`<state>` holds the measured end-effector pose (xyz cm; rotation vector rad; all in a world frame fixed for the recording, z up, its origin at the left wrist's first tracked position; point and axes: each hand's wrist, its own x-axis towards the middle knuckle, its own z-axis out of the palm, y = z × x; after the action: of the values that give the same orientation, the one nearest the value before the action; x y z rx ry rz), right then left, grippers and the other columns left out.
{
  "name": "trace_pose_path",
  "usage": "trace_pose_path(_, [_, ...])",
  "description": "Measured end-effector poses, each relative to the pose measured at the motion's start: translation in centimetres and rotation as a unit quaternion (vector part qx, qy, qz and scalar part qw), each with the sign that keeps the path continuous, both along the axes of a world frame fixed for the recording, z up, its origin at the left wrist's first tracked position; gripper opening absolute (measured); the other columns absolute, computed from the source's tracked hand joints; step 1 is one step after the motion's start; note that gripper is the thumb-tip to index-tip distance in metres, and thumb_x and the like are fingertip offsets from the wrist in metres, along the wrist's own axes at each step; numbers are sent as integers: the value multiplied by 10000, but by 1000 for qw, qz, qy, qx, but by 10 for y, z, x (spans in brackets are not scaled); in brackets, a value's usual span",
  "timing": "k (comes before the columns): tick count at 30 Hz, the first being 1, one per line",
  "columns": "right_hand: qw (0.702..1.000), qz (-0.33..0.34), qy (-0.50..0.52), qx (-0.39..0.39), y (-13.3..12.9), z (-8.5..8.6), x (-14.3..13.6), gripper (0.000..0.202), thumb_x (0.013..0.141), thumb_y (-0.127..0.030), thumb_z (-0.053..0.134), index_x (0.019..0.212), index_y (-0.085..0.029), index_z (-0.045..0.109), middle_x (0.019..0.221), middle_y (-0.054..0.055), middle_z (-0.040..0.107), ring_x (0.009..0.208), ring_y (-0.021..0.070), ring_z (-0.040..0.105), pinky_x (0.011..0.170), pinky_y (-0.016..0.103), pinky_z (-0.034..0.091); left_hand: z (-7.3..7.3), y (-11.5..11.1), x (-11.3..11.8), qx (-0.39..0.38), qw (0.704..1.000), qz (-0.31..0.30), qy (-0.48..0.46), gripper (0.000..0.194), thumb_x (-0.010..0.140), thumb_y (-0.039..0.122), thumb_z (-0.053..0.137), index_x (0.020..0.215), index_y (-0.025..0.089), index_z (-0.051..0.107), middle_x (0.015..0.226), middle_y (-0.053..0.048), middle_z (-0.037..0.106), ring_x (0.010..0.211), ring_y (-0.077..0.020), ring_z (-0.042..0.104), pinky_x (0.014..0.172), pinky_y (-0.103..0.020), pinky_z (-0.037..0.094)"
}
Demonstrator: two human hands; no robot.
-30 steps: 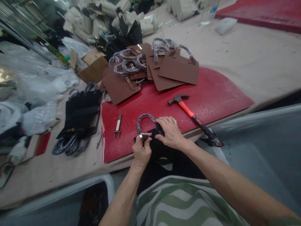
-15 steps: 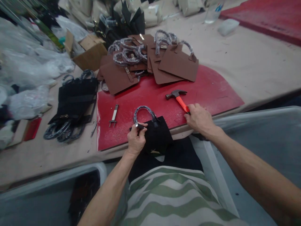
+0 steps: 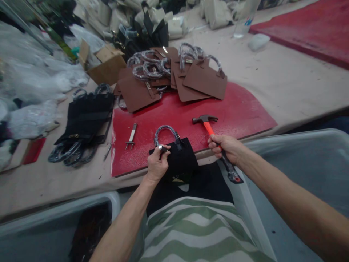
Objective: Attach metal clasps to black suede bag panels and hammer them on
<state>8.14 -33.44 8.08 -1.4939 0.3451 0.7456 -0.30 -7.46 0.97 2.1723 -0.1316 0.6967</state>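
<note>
My right hand (image 3: pixel 226 147) is closed round the orange and black handle of a claw hammer (image 3: pixel 208 125), whose dark head is over the red board. At the near edge of that board, my left hand (image 3: pixel 158 163) pinches a short dark piece with a shiny silver end (image 3: pixel 161 148). It is at the left foot of a plastic-wrapped loop handle on a black bag panel (image 3: pixel 182 156). The panel lies partly on the board and hangs toward my lap. Left of it rests a small two-pronged metal tool (image 3: pixel 131 136).
Brown bag panels (image 3: pixel 204 80) with wrapped handles are heaped at the board's (image 3: pixel 245 109) back. Black bag panels (image 3: pixel 87 112) lie to the left, near an open cardboard box (image 3: pixel 106 67). Grey bins (image 3: pixel 300 163) flank me below the table edge. A clear bottle (image 3: pixel 244 22) stands at the back.
My right hand has closed round the hammer handle and raised its butt end off the edge, now visible below my hand. The left hand has barely moved.
</note>
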Motion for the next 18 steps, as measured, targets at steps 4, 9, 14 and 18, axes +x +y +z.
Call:
trace_pose_path(4, [986,19,-152,-60,6,34,-21,313,977,-456,443,780,-214,450,567,-64,401,386,77,294,379,210,236,0,-2,1,-9,1000,-6,0,119,933,197,555,1025,202,630,965,-46,756,867,-162,733,777,-260,580])
trace_pose_path(9, [785,173,-524,-283,20,82,-49,371,994,-485,365,726,-233,416,536,-23,435,450,128,382,478,272,238,-3,-2,2,-19,1000,-5,-11,136,926,179,551,1038,207,623,956,-40,754,833,-154,733,762,-248,582])
trace_pose_path(14, [633,336,-563,-412,31,107,-57,304,1010,-367,335,753,-233,426,528,-12,471,407,144,346,482,311,135,-7,-3,4,9,999,6,-42,114,929,194,550,1008,206,631,878,-37,753,771,-165,732,716,-242,576])
trace_pose_path(18, [671,179,-634,-340,28,137,-60,335,1048,-410,313,778,-241,419,530,-40,429,424,129,371,472,272,218,-6,-3,4,-14,1000,-3,-27,132,931,181,546,1035,215,618,927,-31,753,830,-162,733,767,-249,576])
